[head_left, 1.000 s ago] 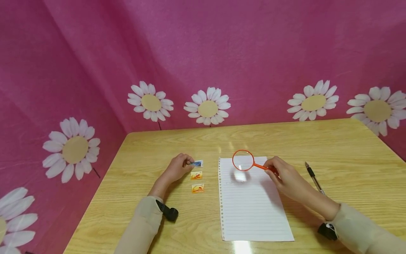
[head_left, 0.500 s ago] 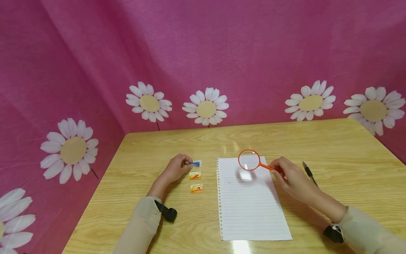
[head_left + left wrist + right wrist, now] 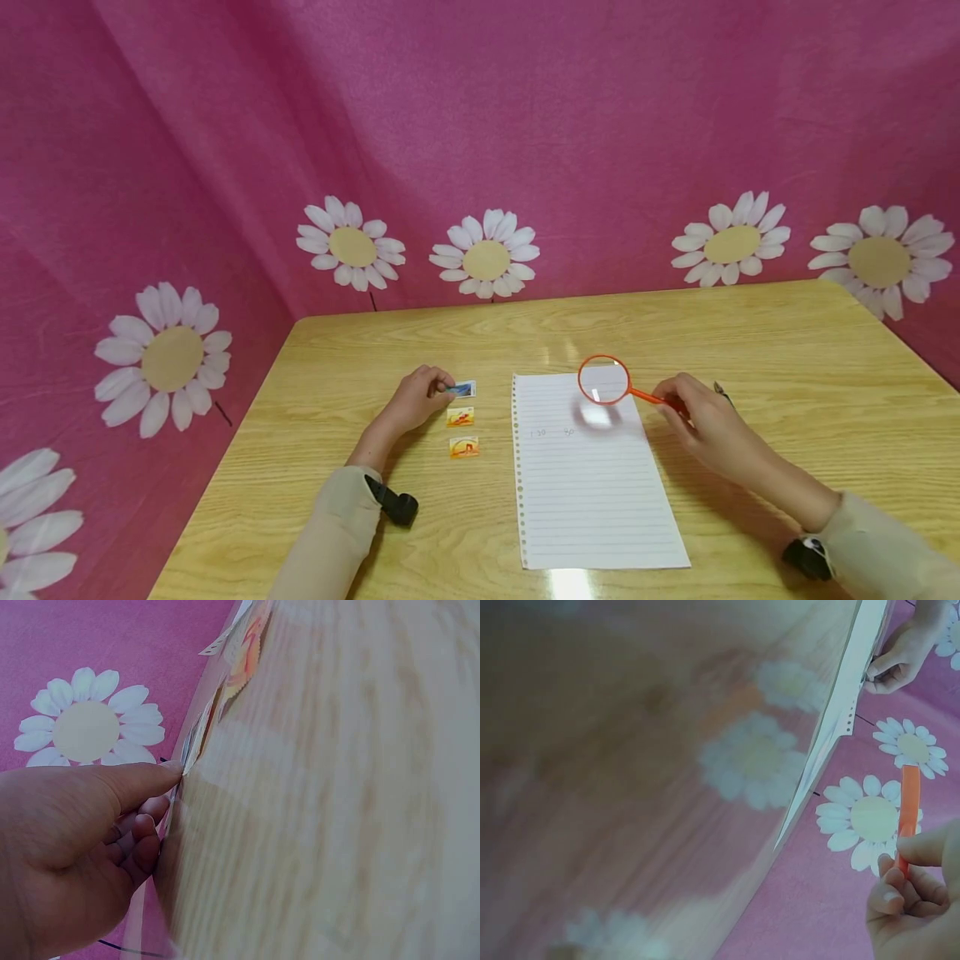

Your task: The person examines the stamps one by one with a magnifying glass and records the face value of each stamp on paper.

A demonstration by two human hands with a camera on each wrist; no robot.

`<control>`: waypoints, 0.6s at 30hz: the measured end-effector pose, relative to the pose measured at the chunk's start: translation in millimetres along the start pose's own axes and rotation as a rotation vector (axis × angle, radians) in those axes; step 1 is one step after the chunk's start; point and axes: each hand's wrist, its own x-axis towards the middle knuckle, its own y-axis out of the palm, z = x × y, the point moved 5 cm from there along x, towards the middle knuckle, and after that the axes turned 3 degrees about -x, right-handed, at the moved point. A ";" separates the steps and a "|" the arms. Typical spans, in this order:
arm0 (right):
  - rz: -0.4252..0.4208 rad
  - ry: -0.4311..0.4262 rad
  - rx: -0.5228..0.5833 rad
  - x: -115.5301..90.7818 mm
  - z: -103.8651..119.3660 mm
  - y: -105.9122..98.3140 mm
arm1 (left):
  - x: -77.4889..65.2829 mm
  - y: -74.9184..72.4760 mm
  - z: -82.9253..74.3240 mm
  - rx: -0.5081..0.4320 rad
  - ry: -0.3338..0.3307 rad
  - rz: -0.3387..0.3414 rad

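My left hand pinches the left edge of a blue postage stamp at the table, thumb on top in the left wrist view. Below it in a column lie two yellow-orange stamps, the middle one and the nearest one. The fingers of my right hand grip the handle of an orange-red magnifying glass, whose round lens is held over the top of a lined sheet of paper. In the right wrist view, the magnifying glass shows edge-on.
Handwritten numbers stand on the paper's upper part. A pen lies behind my right hand, mostly hidden by it. The wooden table meets a pink flowered curtain at its back and left.
My right hand has moved the magnifying glass to the right across the paper's top, uncovering the written numbers and hiding more of the pen. The left hand stays at the blue stamp.
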 end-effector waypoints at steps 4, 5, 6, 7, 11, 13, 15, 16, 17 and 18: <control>0.005 0.021 -0.013 -3.9 -3.9 -2.4 | 0.3 0.0 -0.1 0.008 0.006 0.004; 0.002 0.024 -0.014 -4.8 -4.7 -3.4 | 0.5 0.1 0.1 0.010 0.006 0.005; -0.001 0.025 -0.017 -5.5 -5.4 -4.3 | 0.5 0.1 0.1 0.010 0.006 0.006; -0.005 0.023 -0.017 -6.1 -6.0 -5.3 | 0.6 0.0 0.2 0.010 0.007 0.006; -0.007 0.024 -0.017 -7.4 -7.4 -9.1 | 0.8 -0.4 0.4 0.001 -0.003 0.007; -0.001 0.030 -0.021 -8.0 -8.0 -10.5 | 0.6 -0.7 0.1 0.000 -0.002 0.005; 0.001 0.034 -0.028 -9.2 -8.7 -12.0 | 0.4 -0.7 -0.4 0.001 -0.003 0.002; 0.002 0.036 -0.034 -10.0 -9.2 -12.6 | 0.4 -0.4 -0.4 0.002 -0.002 0.002; -0.001 0.033 -0.038 -10.7 -9.5 -13.4 | 0.4 -0.3 -0.5 0.000 -0.003 0.001; -0.005 0.028 -0.041 -11.7 -9.9 -14.3 | 0.4 -0.2 -0.4 0.000 -0.003 0.000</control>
